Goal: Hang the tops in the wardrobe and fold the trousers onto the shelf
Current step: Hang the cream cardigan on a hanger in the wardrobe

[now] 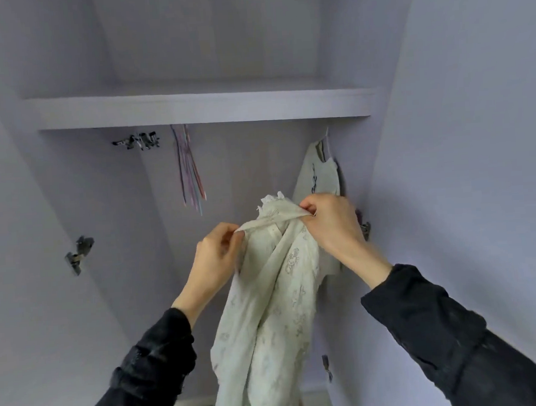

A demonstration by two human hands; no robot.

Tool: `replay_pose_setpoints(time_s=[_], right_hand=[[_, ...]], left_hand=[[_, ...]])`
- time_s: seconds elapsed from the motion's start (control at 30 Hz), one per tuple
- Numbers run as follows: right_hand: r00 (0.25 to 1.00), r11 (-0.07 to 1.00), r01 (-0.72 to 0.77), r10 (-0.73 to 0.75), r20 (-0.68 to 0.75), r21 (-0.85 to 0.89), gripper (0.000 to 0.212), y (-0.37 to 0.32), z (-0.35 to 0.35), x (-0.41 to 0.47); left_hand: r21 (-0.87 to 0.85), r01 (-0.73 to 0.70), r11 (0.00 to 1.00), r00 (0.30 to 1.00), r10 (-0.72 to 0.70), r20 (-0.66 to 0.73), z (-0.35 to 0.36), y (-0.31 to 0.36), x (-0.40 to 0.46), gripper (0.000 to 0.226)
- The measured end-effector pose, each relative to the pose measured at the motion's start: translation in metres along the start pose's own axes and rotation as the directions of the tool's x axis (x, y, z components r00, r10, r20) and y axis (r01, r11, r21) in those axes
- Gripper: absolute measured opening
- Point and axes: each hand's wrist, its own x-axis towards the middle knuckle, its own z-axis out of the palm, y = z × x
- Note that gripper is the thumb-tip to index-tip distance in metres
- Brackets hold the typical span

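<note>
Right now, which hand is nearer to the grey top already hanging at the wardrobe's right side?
The right hand. It pinches the cream patterned garment directly in front of the grey hanging top, overlapping it in view. The left hand grips the same garment further left and lower.

No legible text, label, brand, number or sign in the head view. Only candidate: dark embroidered marks on the pale top (316, 174) hanging at 1 o'clock in the wardrobe; they run down the fabric like script but are too small and blurred to read as letters. The cream top (275, 296) at centre carries a faint printed pattern of small figures, not characters
</note>
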Motion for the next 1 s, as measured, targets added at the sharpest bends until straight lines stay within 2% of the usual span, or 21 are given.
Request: replay_pose_setpoints(time_s=[0.07, 0.17, 0.27, 0.33, 0.37, 0.47, 0.57, 0.63, 0.8, 0.93, 1.0], right_hand=[[0.999, 0.998, -0.012, 0.014, 0.047, -0.059, 0.013, 0.007, 0.032, 0.022], [0.991, 0.994, -0.062, 0.072, 0.111, -0.089, 0.017, 0.010, 0.075, 0.051], [0.990, 0.998, -0.042, 0.049, 0.129, -0.051, 0.019, 0.003, 0.106, 0.082], [0.993, 1.000, -0.019, 0.021, 0.114, -0.016, 0.024, -0.004, 0.118, 0.102], [0.994, 1.000, -0.005, 0.006, 0.106, -0.017, 0.025, -0.007, 0.124, 0.111], [0.992, 0.993, 0.061, -0.049, 0.115, -0.102, 0.024, -0.008, 0.145, 0.137], [0.985, 0.984, 0.098, -0.075, 0.155, -0.149, 0.024, 0.004, 0.159, 0.156], [0.980, 0.978, 0.128, -0.099, 0.170, -0.166, 0.024, 0.010, 0.164, 0.166], [0.952, 0.958, 0.249, -0.214, 0.218, -0.144, 0.025, 0.014, 0.180, 0.193], [0.938, 0.950, 0.272, -0.225, 0.265, -0.154, 0.020, 0.019, 0.197, 0.201], [0.931, 0.941, 0.286, -0.229, 0.284, -0.182, 0.018, 0.018, 0.205, 0.204]], left_hand=[[0.080, -0.035, 0.996, 0.999, 0.033, 0.027, -0.016, -0.015, 0.028, 0.014], [0.222, -0.037, 0.974, 0.970, -0.019, 0.244, -0.038, -0.039, 0.072, 0.014], [0.354, 0.005, 0.935, 0.861, -0.184, 0.473, -0.050, -0.070, 0.100, 0.016], [0.425, 0.015, 0.905, 0.797, -0.268, 0.542, -0.050, -0.089, 0.110, 0.018], [0.449, 0.019, 0.893, 0.796, -0.286, 0.534, -0.051, -0.098, 0.116, 0.013], [0.527, 0.012, 0.850, 0.878, -0.261, 0.401, -0.056, -0.114, 0.141, 0.007], [0.604, -0.006, 0.797, 0.968, -0.148, 0.204, -0.062, -0.124, 0.166, 0.005], [0.639, 0.025, 0.768, 0.991, -0.105, 0.088, -0.064, -0.126, 0.174, 0.010], [0.612, 0.225, 0.758, 0.972, -0.131, -0.194, -0.056, -0.134, 0.179, 0.014], [0.596, 0.338, 0.728, 0.934, -0.180, -0.308, -0.061, -0.142, 0.184, 0.012], [0.555, 0.367, 0.747, 0.919, -0.197, -0.342, -0.065, -0.145, 0.186, 0.012]])
